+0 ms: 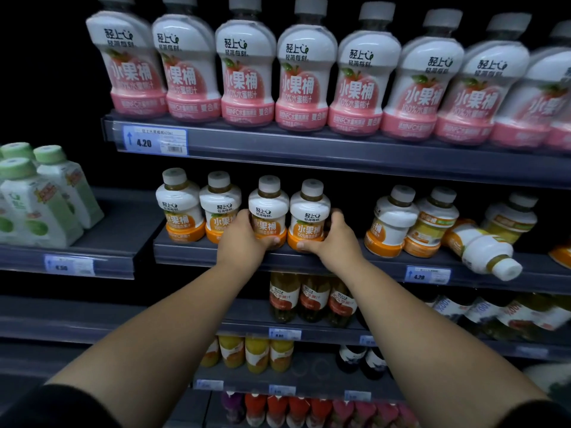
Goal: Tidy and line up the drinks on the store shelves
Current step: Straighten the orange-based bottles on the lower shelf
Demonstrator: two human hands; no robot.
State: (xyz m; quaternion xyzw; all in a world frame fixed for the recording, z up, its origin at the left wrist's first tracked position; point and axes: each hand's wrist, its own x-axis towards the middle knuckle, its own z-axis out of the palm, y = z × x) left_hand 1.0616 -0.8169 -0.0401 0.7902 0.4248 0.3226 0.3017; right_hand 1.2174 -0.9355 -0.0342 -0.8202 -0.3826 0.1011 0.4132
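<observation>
- The left hand (244, 239) curls round an orange bottle (268, 211), its fingers hidden behind it.
- The right hand (335, 239) grips the neighbouring bottle (310, 214) the same way.
- Both stand upright, touching, at the middle shelf (355, 268) front.
- Further right lies a tipped bottle (485, 248), its label blurred.

Along the front of the grey middle shelf (185, 253) four bottles stand side by side. The left hand (242, 242) grips the third orange-banded plastic bottle (268, 211) from its left, and the right hand (336, 242) grips the fourth orange-banded plastic bottle (310, 216) from its right; the two touch. Farther right, past two upright ones, a white-capped plastic bottle (482, 250) lies tipped, its cap over the edge. Pink-banded plastic bottles (306, 72) line the upper shelf (309, 148). Green-capped white cartons (40, 199) stand on a side shelf (117, 233) to the left.
</observation>
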